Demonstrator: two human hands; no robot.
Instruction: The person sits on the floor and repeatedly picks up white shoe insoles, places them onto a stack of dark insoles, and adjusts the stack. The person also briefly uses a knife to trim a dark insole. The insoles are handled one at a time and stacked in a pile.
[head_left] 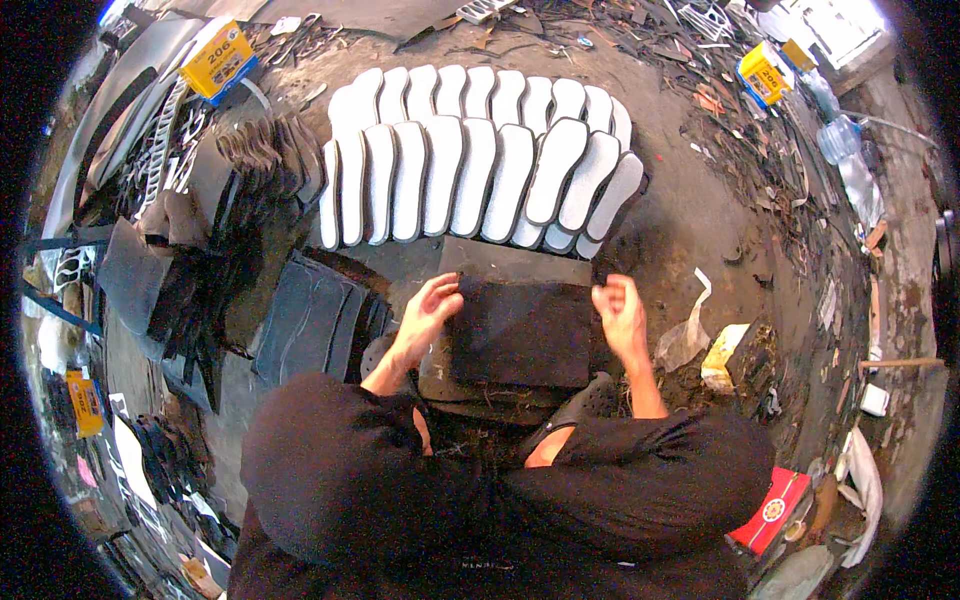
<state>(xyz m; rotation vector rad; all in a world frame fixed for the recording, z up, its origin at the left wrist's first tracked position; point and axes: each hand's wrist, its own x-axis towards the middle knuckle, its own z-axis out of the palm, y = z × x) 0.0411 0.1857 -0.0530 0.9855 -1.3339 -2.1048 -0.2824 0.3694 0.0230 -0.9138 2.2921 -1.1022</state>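
Note:
A dark rectangular sheet (520, 335) lies on a flat brownish board (515, 262) in front of my legs. At its far left corner my left hand (434, 305) is closed, fingertips pinching the edge. My right hand (622, 312) is likewise closed at the far right corner, fingers curled and thumb against the sheet's edge. Beyond the board, white shoe soles with dark rims (440, 180) stand in two overlapping rows on the ground.
Dark sheets (310, 320) are stacked to the left, beside a heap of dark cut pieces (190, 260). On the right are a yellow-and-white block (724, 358), a torn clear wrapper (685, 335) and a red packet (770, 510). Scraps litter the ground's edges.

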